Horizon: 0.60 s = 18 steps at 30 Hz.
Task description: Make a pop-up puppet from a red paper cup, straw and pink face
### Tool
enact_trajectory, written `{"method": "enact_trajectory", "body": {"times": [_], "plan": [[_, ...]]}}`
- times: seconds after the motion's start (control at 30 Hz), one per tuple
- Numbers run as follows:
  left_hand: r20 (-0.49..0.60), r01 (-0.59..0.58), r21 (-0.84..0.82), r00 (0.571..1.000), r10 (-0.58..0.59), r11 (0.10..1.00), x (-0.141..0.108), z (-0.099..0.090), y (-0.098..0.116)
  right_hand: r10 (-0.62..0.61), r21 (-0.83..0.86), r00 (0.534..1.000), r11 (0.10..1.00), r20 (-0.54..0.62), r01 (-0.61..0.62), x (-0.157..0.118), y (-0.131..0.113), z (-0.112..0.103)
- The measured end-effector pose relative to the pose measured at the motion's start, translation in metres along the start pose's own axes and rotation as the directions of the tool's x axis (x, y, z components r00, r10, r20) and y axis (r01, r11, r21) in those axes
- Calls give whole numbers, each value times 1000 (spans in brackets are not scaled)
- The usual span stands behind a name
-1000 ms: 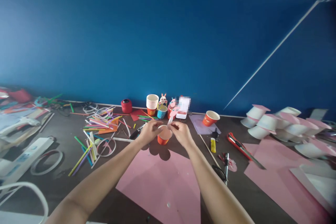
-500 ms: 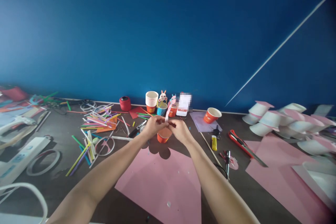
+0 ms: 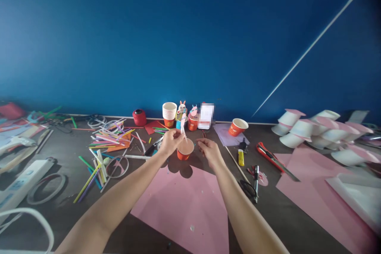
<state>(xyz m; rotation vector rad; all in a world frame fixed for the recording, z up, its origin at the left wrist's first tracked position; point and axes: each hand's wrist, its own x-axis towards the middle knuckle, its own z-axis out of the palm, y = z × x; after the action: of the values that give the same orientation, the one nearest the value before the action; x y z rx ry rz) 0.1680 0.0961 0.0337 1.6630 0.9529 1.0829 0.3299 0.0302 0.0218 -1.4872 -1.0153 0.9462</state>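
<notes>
The left hand (image 3: 172, 143) pinches a pale strip (image 3: 183, 126) above the orange cup (image 3: 185, 149); the right hand (image 3: 209, 151), fingers loosely curled beside it, could knock the rim by drifting inward, tipping the cup.

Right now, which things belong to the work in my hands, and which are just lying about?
In the work:
- pale strip, held by the left hand
- orange cup, between the hands

Apparently just lying about:
- red cutter
- yellow tube
- power strip

Dim light, soft shadows, blurred stretched edges
</notes>
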Motion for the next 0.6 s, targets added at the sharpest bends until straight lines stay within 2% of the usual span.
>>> {"method": "enact_trajectory", "body": {"times": [0.13,0.27,0.43,0.6], "plan": [[-50,16,43,999,-14,999,-2,4,-4,95,65,995,993,22,-96,-17,18,4],[-77,2,104,997,6,995,-3,7,-3,144,106,988,983,53,-148,-30,21,11],[-96,-1,131,995,14,991,-5,10,3,130,111,991,985,44,-134,-36,17,18],[-87,-51,208,994,71,977,-15,12,8,79,66,996,995,-39,-77,-38,16,20]]}}
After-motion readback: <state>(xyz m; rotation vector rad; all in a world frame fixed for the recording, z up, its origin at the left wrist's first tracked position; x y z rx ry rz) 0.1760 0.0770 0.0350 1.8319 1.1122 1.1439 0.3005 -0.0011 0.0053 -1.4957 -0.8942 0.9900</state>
